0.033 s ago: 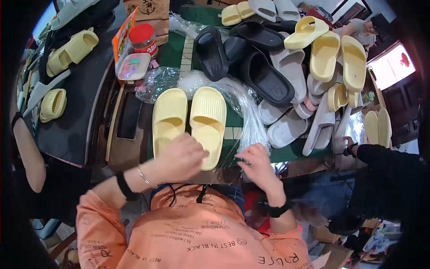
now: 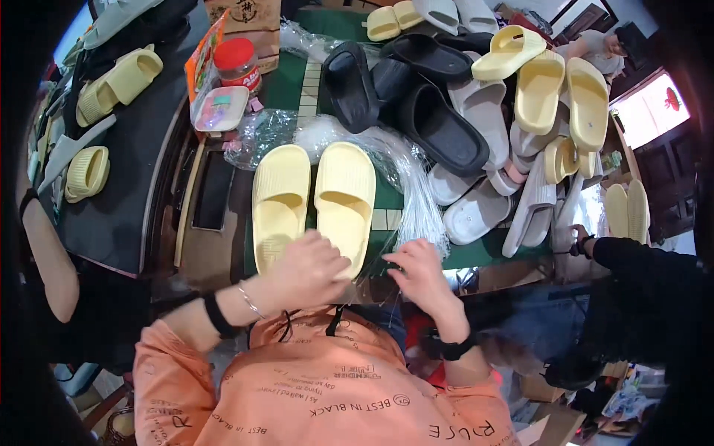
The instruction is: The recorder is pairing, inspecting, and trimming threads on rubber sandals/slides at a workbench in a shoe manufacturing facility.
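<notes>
A pair of pale yellow slide slippers lies side by side in front of me, the left slipper and the right slipper, toes pointing away. My left hand is over their heel ends, its fingers curled closed; what they hold, if anything, is hidden. To the right of the heels, my right hand has thumb and index finger apart, with nothing visible between them. Thin clear strands hang near its fingertips. Just beyond it lies a bundle of clear plastic strands, spread across the green tabletop.
Black slippers, white slippers and yellow slippers are heaped at the right. A red-lidded jar and a small plastic tub stand at the back left. Another person's dark sleeve reaches in at right.
My left hand has shifted slightly right and down. My right hand has moved a little left, so the gap between them is smaller. The slippers look nearly unmoved.
</notes>
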The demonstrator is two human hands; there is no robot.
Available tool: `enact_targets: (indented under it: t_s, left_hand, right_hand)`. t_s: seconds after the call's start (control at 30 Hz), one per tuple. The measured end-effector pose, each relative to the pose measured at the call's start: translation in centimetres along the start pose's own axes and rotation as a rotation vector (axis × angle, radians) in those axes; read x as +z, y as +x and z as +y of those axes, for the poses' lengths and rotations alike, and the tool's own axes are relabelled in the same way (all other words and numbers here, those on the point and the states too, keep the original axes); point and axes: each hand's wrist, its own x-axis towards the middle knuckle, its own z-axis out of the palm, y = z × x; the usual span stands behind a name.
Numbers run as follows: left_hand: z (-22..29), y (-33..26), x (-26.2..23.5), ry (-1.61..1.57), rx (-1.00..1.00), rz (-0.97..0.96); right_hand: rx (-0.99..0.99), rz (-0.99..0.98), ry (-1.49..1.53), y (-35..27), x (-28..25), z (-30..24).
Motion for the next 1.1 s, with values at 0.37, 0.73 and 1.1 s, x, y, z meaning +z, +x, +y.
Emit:
enact_targets:
  t_s: [0.37,0.73,1.1]
  left_hand:
    - [1.9,0.6,3.9,-0.021,-0.236,-0.080]
    - [1.2,2.1,2.0,-0.031,-0.197,0.097]
    - [3.1,1.4,-7.5,-0.292,-0.236,0.295]
  right_hand:
    - [-0.075,0.070,0.035,2.1,2.5,-0.4]
    - [-0.159,0.109,0.115,3.7,0.8,0.0]
    - [0.022,0.211,0.163,6.6,1.6,6.8]
